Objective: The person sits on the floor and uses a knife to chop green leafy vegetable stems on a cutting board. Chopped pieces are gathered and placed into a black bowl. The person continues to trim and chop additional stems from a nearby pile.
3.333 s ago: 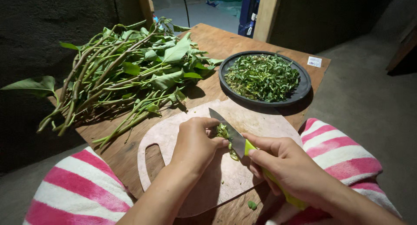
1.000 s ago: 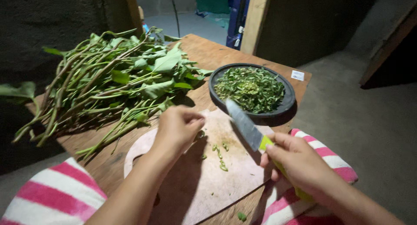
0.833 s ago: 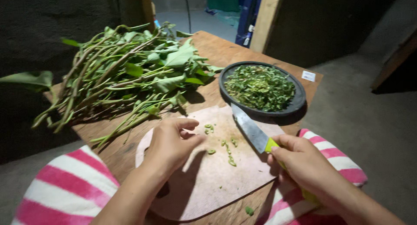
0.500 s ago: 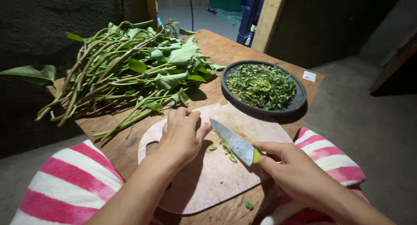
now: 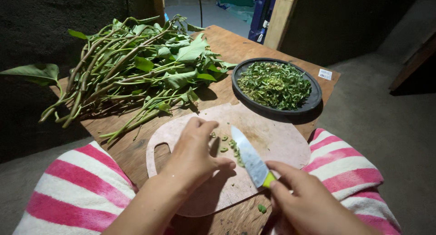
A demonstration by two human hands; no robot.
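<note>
Head cam, single view, no second view to overlap. Worn on person's head, looks steeply down and fwd over lap. Close range: forearms enter from 6 o'clock edge, left hand (image 5: pixel 193 151) near centre, right hand (image 5: pixel 309 203) at 5 o'clock, partly cut by frame. Cutting board (image 5: pixel 281 142) fills centre-low. Wooden table (image 5: pixel 236 46) runs diagonally toward 12 o'clock. Leafy stems (image 5: pixel 131 67) at 10 o'clock, dark plate (image 5: pixel 315 96) at 1 o'clock. Striped cloth on knees at 7 and 4 o'clock. Floor, wall at far edges, dim.
</note>
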